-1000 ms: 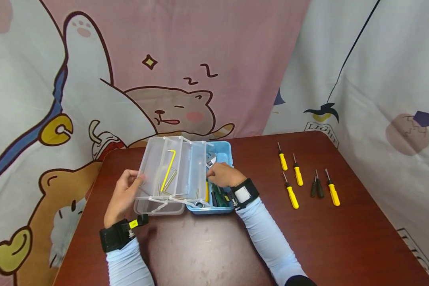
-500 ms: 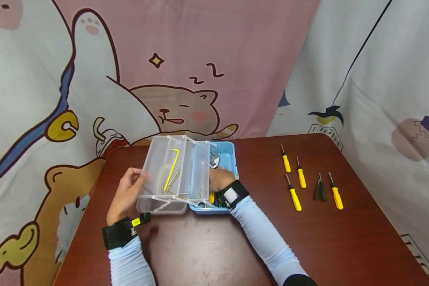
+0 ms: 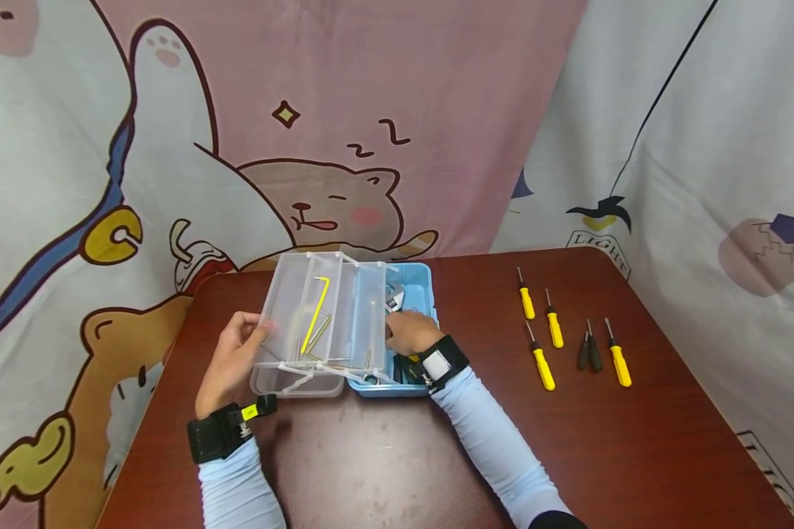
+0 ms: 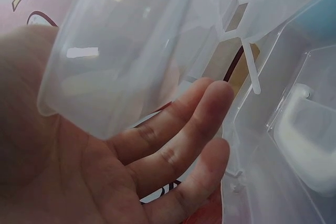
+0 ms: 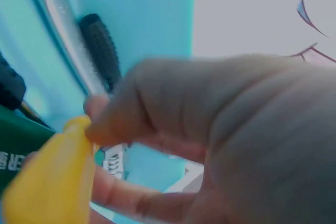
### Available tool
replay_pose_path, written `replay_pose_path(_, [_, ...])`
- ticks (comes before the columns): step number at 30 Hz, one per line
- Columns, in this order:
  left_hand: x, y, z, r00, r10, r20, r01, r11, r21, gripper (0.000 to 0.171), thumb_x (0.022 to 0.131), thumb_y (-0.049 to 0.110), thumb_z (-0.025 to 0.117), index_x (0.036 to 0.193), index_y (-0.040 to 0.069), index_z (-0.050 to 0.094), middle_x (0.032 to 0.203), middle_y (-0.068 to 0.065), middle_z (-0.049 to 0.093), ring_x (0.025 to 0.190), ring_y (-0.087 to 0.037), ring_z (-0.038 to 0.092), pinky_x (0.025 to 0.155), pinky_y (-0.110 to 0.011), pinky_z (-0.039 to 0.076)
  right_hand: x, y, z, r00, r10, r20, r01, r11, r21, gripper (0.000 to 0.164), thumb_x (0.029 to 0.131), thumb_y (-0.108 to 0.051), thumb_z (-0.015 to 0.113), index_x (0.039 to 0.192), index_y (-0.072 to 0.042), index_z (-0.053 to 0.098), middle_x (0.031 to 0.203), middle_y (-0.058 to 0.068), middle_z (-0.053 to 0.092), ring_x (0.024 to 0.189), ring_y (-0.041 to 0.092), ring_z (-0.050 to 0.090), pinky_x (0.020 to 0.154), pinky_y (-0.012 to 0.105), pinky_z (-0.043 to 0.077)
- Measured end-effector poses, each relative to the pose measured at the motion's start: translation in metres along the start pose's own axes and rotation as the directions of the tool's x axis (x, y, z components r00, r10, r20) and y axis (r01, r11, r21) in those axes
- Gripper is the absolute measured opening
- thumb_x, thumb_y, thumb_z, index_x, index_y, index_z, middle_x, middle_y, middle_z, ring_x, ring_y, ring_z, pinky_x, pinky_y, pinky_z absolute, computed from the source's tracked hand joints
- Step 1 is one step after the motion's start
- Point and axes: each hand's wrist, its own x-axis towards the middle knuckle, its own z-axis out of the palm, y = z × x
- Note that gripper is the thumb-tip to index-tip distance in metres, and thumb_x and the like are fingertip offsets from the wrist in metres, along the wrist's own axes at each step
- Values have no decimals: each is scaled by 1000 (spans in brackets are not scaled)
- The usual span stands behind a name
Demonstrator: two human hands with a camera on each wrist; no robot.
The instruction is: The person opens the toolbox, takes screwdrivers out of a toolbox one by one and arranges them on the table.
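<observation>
My left hand (image 3: 228, 360) pinches the left edge of a raised translucent compartment tray (image 3: 286, 297), thumb on the wall and other fingers loosely below. A yellow hex key (image 3: 315, 312) and several metallic ones lie in that tray. My right hand (image 3: 412, 334) is inside the blue toolbox (image 3: 418, 275). In the right wrist view its thumb and fingers pinch a yellow-handled screwdriver (image 5: 58, 182); the shaft is hidden. Around it are a silver wrench (image 5: 71, 30), a black ribbed grip (image 5: 100, 48) and a green item with white lettering (image 5: 21, 145).
Several yellow-handled screwdrivers (image 3: 541, 369) and two small dark-handled ones (image 3: 589, 354) lie on the brown table (image 3: 370, 455) at the right. The toolbox's clear lid (image 3: 298, 386) lies folded out under the tray. A printed cloth (image 3: 450, 132) hangs behind the table.
My right hand has reached lower into the toolbox and then shifted slightly; the yellow handle seen beside it earlier is now hidden in the head view. My left hand keeps the tray in place.
</observation>
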Motion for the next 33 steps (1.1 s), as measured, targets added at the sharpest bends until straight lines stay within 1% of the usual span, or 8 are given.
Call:
replay_pose_path(3, [0,0,0,1000,0,5,0,1000,-7,44,112,38,51,136,1,48,128,-22,63,99,-13,60,79,-28,51,-5,4,-6,999,-50,-14,51,997,65,10,104,-11,58,104,-7,67,96,5,67,88,20,59,78,35,48])
replay_pose_path(7, [0,-1,0,1000,6,2,-6,1000,-8,44,112,37,51,136,1,48,126,-22,63,99,-13,60,80,-28,52,-15,10,-14,992,-67,-111,85,983,164,24,109,-9,47,119,-2,68,111,12,72,101,26,64,89,40,54])
replay_pose_path(9, [1,-1,0,1000,6,3,-6,1000,-11,44,112,38,52,135,1,48,126,-22,63,98,-13,61,80,-28,52,-19,13,-18,985,-38,-167,73,975,212,26,110,-11,47,122,-2,67,106,12,72,93,25,65,81,39,55])
replay_pose_path(13, [1,-1,0,1000,0,4,0,1000,-10,45,111,39,52,135,1,48,126,-22,63,99,-15,61,80,-28,53,-27,22,-21,972,63,-227,5,958,286,25,112,-25,53,123,-8,67,87,9,65,70,21,58,60,32,45])
replay_pose_path(18, [0,0,1,1000,-2,-2,2,1000,-12,45,111,39,52,135,1,48,126,-23,63,99,-14,61,80,-29,52,-38,34,-24,943,130,-306,-25,945,326,37,111,-39,54,128,-10,70,102,8,71,79,21,62,61,31,46])
replay_pose_path(20, [0,0,1,1000,-3,-3,3,1000,-13,46,111,40,52,135,1,48,125,-23,63,98,-15,61,80,-29,53,-44,39,-24,930,140,-339,-5,929,369,40,111,-41,53,122,-6,69,96,11,69,76,23,62,60,31,45])
replay_pose_path(25, [0,1,1,1000,-10,7,10,1000,-7,47,111,41,51,136,1,47,127,-24,63,100,-19,62,81,-29,53,-59,56,-25,875,186,-447,59,875,481,41,112,-41,51,92,-6,59,70,9,46,61,25,50,54,28,34])
replay_pose_path(33, [1,-2,2,998,-53,17,53,998,-15,49,112,44,47,140,5,45,138,-21,62,111,-22,57,84,-29,52,-80,96,-38,745,294,-598,56,867,496,51,115,-43,40,82,-6,54,67,8,49,58,25,47,53,33,35])
